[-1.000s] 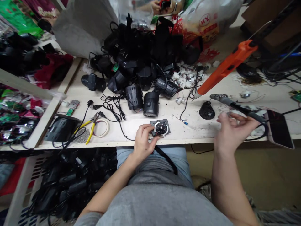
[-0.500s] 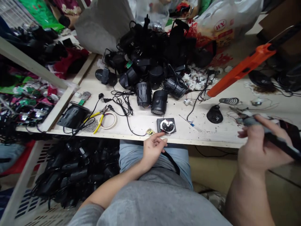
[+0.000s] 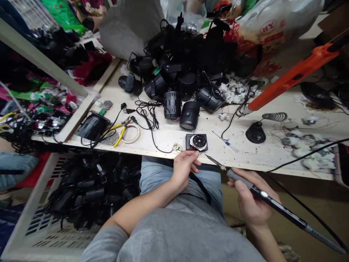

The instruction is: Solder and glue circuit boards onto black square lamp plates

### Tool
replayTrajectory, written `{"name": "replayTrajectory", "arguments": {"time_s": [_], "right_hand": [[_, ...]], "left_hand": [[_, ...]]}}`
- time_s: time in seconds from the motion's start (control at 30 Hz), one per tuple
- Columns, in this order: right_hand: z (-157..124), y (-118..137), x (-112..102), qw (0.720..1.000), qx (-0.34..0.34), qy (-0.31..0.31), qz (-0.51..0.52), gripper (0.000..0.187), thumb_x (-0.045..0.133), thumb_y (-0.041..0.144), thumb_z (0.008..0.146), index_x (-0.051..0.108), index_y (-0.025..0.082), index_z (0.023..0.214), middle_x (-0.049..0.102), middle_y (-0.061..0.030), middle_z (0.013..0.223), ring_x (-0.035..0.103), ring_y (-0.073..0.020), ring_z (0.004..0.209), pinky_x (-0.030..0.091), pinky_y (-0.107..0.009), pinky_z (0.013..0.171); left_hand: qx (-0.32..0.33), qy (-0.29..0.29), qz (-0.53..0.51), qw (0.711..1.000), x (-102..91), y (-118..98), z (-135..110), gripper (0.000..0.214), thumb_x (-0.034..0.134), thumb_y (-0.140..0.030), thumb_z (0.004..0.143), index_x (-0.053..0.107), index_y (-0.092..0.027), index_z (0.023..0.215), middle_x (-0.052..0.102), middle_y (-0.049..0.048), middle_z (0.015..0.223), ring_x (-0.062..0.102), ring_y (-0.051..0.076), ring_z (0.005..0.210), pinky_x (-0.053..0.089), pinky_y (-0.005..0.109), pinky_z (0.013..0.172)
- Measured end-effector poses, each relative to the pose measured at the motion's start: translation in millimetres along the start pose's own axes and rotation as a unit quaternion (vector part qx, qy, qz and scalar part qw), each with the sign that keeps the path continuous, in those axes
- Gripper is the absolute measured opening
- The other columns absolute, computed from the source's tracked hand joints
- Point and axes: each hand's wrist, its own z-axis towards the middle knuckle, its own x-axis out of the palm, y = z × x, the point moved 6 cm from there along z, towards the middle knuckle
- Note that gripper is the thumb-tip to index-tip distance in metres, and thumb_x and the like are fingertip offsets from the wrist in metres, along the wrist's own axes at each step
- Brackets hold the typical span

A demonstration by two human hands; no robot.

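Observation:
In my right hand (image 3: 255, 198) is a soldering iron (image 3: 283, 209), gripped by its grey sleeve. Its metal tip points left, just off the table's front edge and short of the left hand. My left hand (image 3: 185, 167) is at that edge, thumb and fingers pinched together; what lies between them is too small to make out. Right above those fingers sits a square black part with a round black disc (image 3: 199, 141) on a white plate, thin red wires at its lower side. A small circuit board (image 3: 177, 147) on a black cable lies to its left.
Black lamp housings (image 3: 189, 114) are heaped at the back. Yellow-handled pliers (image 3: 120, 134), a tape roll (image 3: 133, 134) and a small screwdriver (image 3: 225, 141) lie on the table. An orange tool (image 3: 294, 76) slants in from the right. A white crate (image 3: 62, 242) stands below left.
My right hand has brought the soldering iron leftward from the table's right side to near the left hand. The left hand's fingers have drawn closer together. The view has shifted slightly.

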Motion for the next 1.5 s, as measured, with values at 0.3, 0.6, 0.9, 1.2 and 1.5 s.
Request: {"name": "replayTrajectory", "arguments": {"time_s": [0.3,0.6,0.9,1.2,1.5], "right_hand": [[4.5,10.7,15.4,0.999,-0.038,0.017,0.014,0.025,0.068,0.017,0.088,0.074,0.024,0.111,0.075,-0.0002,0.082,0.069,-0.0152,0.066,0.057,-0.029,0.063],[10.0,20.2,33.2,0.997,-0.059,0.038,-0.018,0.02,0.067,0.017,0.089,0.073,0.023,0.108,0.078,-0.0022,0.091,0.074,-0.0164,0.072,0.063,-0.03,0.073],[10.2,15.0,38.1,0.998,-0.035,0.044,-0.033,0.021,0.068,0.021,0.089,0.074,0.024,0.108,0.078,-0.0022,0.09,0.073,-0.0163,0.07,0.063,-0.031,0.072],[11.0,19.5,38.8,0.995,-0.069,0.051,-0.049,0.02,0.066,0.019,0.09,0.072,0.023,0.108,0.078,-0.0029,0.089,0.073,-0.0163,0.07,0.062,-0.03,0.069],[11.3,30.9,39.0,0.99,-0.118,0.049,-0.055,0.021,0.065,0.016,0.089,0.071,0.022,0.108,0.078,-0.0037,0.091,0.074,-0.017,0.075,0.062,-0.03,0.07]], "left_hand": [[0.075,-0.012,0.063,0.995,-4.4,-7.6,5.5,0.038,0.083,-0.046,0.061,0.067,-0.013,0.074,0.061,-0.0021,0.046,0.046,0.007,0.031,0.028,0.017,0.034],[0.056,-0.004,0.094,0.994,-3.5,-7.5,8.2,0.028,0.08,-0.038,0.066,0.064,-0.015,0.068,0.059,-0.0031,0.045,0.045,0.007,0.029,0.03,0.017,0.034],[0.058,0.013,0.089,0.994,-5.9,-5.4,10.5,0.032,0.08,-0.042,0.064,0.063,-0.015,0.068,0.06,-0.003,0.046,0.046,0.007,0.029,0.031,0.017,0.033],[0.06,0.027,0.071,0.995,-6.4,-4.8,11.5,0.036,0.08,-0.045,0.055,0.064,-0.016,0.067,0.061,-0.0024,0.047,0.046,0.007,0.029,0.032,0.018,0.033],[0.068,0.029,0.068,0.995,-8.3,-4.1,11.7,0.035,0.081,-0.045,0.059,0.063,-0.016,0.067,0.061,-0.0019,0.048,0.049,0.009,0.031,0.031,0.018,0.034]]}}
